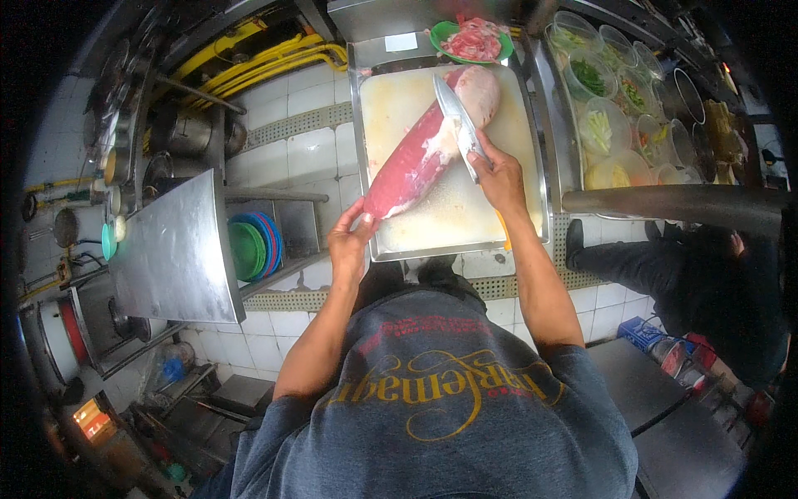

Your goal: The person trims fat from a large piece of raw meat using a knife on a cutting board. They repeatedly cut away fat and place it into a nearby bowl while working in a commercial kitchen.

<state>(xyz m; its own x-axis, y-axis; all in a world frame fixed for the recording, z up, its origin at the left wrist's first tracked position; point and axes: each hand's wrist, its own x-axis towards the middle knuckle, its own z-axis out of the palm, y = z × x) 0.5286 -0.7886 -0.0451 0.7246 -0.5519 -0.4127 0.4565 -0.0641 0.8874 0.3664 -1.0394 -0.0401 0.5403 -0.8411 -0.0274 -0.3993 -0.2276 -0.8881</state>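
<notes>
A long piece of raw red meat (pixel 408 162) lies diagonally on a white cutting board (pixel 449 227), its far end covered with pale fat or membrane. My left hand (pixel 352 237) holds the meat's near, tapered end between thumb and fingers. In my right hand (pixel 500 178) is a kitchen knife (pixel 450 103), its blade pointing away from me and lying over the meat's upper right side. Whitish membrane (pixel 444 140) shows beside the blade. Below my right wrist a yellow-orange piece (pixel 504 229) sticks out; it looks like the knife's handle end.
The board sits in a metal tray (pixel 436 252). At its far edge stands a green plate (pixel 439 38) of meat trimmings (pixel 477 40). Clear tubs of cut vegetables (pixel 601 128) are at right, near another person's dark-clothed leg (pixel 623 259). A steel table (pixel 177 256) is at left.
</notes>
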